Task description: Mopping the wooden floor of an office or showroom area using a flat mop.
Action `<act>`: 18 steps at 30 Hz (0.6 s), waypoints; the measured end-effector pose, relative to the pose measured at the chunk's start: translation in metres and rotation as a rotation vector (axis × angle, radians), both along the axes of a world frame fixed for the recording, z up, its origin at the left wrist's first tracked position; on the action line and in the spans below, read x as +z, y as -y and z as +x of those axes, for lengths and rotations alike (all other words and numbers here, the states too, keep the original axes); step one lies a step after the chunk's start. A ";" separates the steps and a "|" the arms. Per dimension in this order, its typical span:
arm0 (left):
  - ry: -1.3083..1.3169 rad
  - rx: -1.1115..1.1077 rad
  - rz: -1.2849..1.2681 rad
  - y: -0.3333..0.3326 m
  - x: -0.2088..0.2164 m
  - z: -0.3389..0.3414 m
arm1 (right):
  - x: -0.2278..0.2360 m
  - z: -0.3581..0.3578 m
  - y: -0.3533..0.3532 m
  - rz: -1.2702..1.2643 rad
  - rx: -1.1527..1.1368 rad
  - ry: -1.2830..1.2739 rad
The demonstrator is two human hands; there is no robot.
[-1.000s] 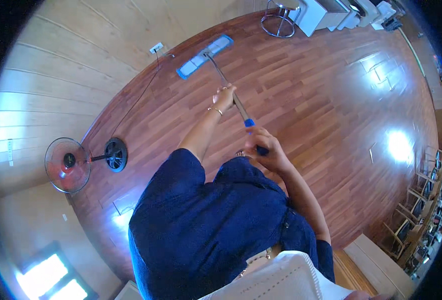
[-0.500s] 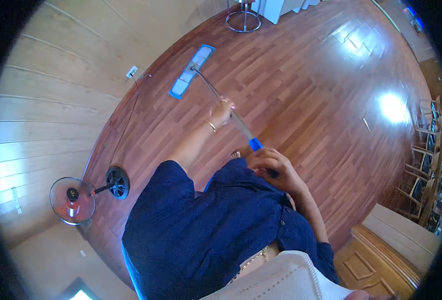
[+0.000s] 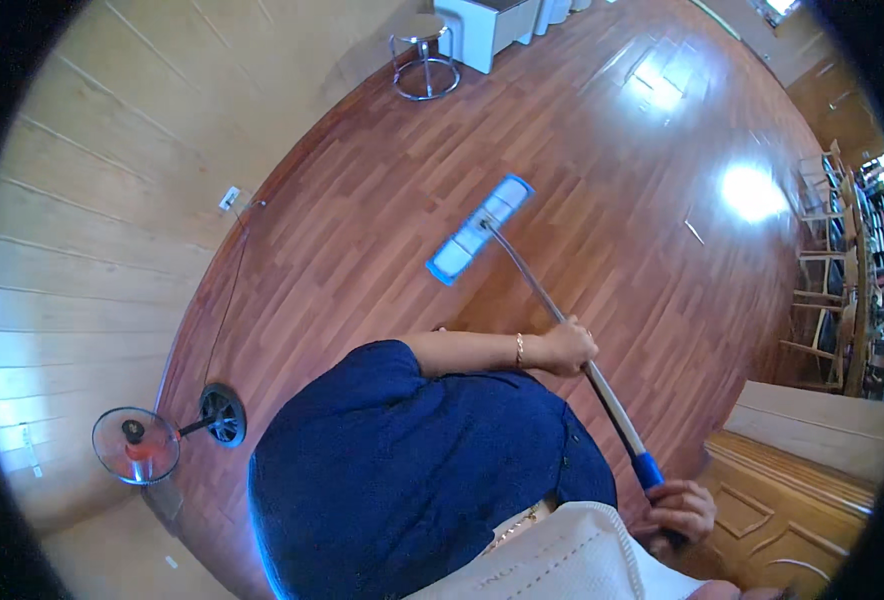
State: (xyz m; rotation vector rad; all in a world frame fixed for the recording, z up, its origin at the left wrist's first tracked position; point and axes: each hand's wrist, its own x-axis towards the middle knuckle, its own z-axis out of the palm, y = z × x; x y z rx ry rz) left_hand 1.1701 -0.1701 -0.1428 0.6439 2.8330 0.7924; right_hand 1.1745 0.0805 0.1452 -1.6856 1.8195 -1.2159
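A flat mop with a long blue-edged, pale head lies on the wooden floor ahead of me. Its metal pole slants down to the right, toward my body. My left hand, a gold bracelet at its wrist, is closed around the middle of the pole. At the pole's near end, my right hand grips just below the blue collar. That hand is low on the right, beside my torso, and its fingers wrap around the handle.
A standing fan with a dark round base is at the left by the wall. A round stool and a white cabinet stand at the far end. Wooden chairs line the right, with carved wooden furniture close at lower right.
The mop head has come back toward me and to the right. Both hands have moved right and down with the pole, keeping their grip. The view has shifted a little.
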 end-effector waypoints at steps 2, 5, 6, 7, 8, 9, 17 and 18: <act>-0.005 -0.095 0.089 -0.035 -0.004 -0.005 | -0.015 0.005 -0.030 -0.143 0.009 -0.020; -0.017 -0.200 0.143 -0.052 -0.011 -0.004 | -0.029 0.030 -0.040 -0.159 -0.105 -0.043; -0.011 -0.238 0.147 -0.041 -0.009 -0.002 | -0.032 0.038 -0.030 -0.174 -0.114 -0.088; -0.004 -0.277 0.150 -0.029 -0.007 0.000 | -0.034 0.043 -0.016 -0.188 -0.123 -0.135; -0.003 -0.274 0.102 -0.009 -0.010 0.006 | -0.019 0.040 0.030 -0.284 -0.051 -0.113; -0.012 -0.282 0.089 0.008 -0.007 0.011 | -0.027 0.050 0.052 -0.416 -0.051 0.005; -0.055 -0.233 0.058 -0.002 0.004 -0.026 | -0.035 0.005 0.058 -0.603 0.118 0.210; -0.065 -0.205 0.079 0.009 -0.005 -0.023 | -0.040 0.010 0.070 -0.626 0.082 0.191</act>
